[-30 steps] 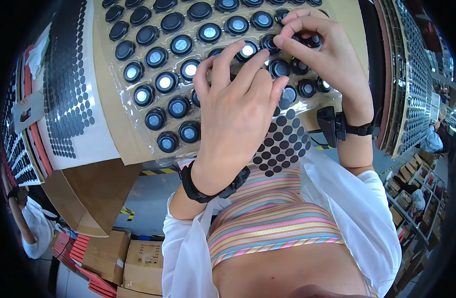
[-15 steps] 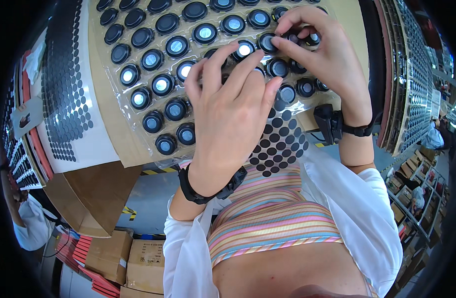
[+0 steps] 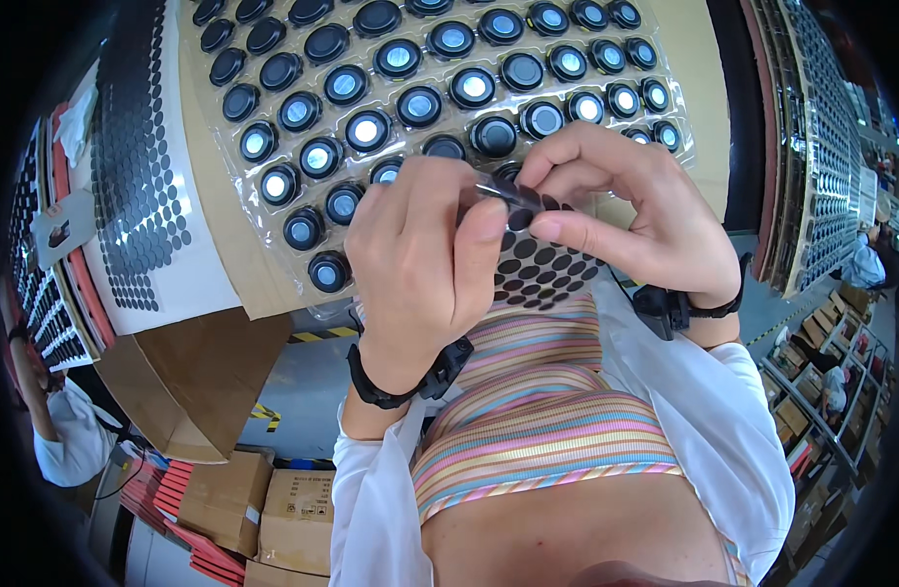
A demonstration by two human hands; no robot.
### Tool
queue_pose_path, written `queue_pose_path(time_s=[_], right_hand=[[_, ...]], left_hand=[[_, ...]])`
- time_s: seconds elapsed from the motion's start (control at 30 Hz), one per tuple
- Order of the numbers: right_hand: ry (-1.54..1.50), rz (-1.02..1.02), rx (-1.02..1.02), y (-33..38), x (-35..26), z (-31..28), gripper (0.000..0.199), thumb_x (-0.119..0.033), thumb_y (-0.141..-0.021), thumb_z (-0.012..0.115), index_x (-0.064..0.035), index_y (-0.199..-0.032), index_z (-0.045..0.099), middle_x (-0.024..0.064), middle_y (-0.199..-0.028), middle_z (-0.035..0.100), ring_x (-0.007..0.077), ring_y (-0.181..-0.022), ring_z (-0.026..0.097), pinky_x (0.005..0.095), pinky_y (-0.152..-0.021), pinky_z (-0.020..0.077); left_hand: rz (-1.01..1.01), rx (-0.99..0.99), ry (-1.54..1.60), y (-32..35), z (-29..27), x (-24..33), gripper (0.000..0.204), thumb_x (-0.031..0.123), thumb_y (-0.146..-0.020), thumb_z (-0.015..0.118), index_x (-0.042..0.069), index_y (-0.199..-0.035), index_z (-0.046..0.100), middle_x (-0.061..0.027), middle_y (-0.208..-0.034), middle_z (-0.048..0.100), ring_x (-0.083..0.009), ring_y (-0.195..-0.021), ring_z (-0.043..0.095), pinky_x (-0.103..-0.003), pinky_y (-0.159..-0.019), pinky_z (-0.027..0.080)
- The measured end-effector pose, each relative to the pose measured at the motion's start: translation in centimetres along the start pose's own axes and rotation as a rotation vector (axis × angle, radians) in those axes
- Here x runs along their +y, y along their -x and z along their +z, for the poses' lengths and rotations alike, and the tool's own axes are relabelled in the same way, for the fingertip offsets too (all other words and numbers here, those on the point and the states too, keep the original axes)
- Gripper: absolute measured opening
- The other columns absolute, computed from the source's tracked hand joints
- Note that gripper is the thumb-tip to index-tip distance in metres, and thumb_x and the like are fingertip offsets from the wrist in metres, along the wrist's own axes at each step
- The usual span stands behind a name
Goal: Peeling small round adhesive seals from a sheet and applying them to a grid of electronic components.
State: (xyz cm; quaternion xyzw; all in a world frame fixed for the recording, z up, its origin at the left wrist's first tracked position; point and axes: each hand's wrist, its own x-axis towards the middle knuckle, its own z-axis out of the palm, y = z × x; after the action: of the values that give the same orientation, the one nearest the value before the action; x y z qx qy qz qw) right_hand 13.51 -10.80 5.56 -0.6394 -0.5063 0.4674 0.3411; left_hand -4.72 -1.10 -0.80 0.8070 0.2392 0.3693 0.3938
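Observation:
My left hand [image 3: 420, 245] grips a clear sheet of round black stickers [image 3: 539, 266] between thumb and fingers. The sheet's top edge curls over there, and its lower part hangs in front of my striped top. At that curled edge, my right hand [image 3: 640, 215] has its thumb and fingers closed; whether a loose sticker is between them I cannot make out. Beyond both hands lies a clear plastic tray [image 3: 435, 70] with rows of round black parts [image 3: 471, 88]. Many parts have shiny silver centres; several at the far left look all black. My hands hide some near ones.
Brown cardboard [image 3: 210, 196] lies under the tray. To the left is a white sheet with many black dots [image 3: 136, 235]. An open carton [image 3: 190, 382] and closed boxes [image 3: 298, 514] stand below left. Stacked trays [image 3: 797, 147] rise on the right. Another person [image 3: 73, 430] is at far left.
My right hand has left the parts in the tray and come down toward me to the sticker sheet. My left hand has drawn back from over the tray, its thumb now against the sheet.

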Motion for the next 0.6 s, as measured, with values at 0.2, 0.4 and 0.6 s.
queue_pose_path(time_s=[0.2,0.4,0.6], right_hand=[[-0.058,-0.164,0.015,0.1,1.2,0.4,0.025,-0.010,-0.091,0.074,0.0011,-0.110,0.062,0.0080,-0.092,0.071,0.0172,-0.088,0.070,0.0309,-0.084,0.0588],[-0.294,0.076,-0.040,-0.7,0.5,-0.3,0.015,-0.005,-0.089,0.077,0.0035,-0.098,0.068,0.0071,-0.092,0.072,0.0114,-0.088,0.069,0.0247,-0.083,0.0583],[-0.523,0.064,-0.290,-2.1,3.2,-1.2,0.016,-0.004,-0.084,0.081,0.0026,-0.093,0.070,0.0066,-0.098,0.070,0.0117,-0.091,0.067,0.0242,-0.082,0.0562]], left_hand=[[0.043,-0.074,-0.061,0.9,-0.1,0.1,0.010,0.012,-0.095,0.063,0.005,-0.087,0.061,-0.0081,-0.076,0.060,-0.0288,-0.058,0.053,-0.039,-0.056,0.040],[0.202,0.007,-0.167,1.2,0.3,-0.4,0.015,0.012,-0.088,0.074,0.006,-0.086,0.060,-0.0073,-0.074,0.061,-0.0255,-0.058,0.055,-0.036,-0.053,0.039],[0.269,-0.001,-0.141,0.8,0.5,0.0,0.021,0.017,-0.086,0.078,0.006,-0.085,0.059,-0.0057,-0.071,0.060,-0.0235,-0.057,0.056,-0.035,-0.051,0.038]])
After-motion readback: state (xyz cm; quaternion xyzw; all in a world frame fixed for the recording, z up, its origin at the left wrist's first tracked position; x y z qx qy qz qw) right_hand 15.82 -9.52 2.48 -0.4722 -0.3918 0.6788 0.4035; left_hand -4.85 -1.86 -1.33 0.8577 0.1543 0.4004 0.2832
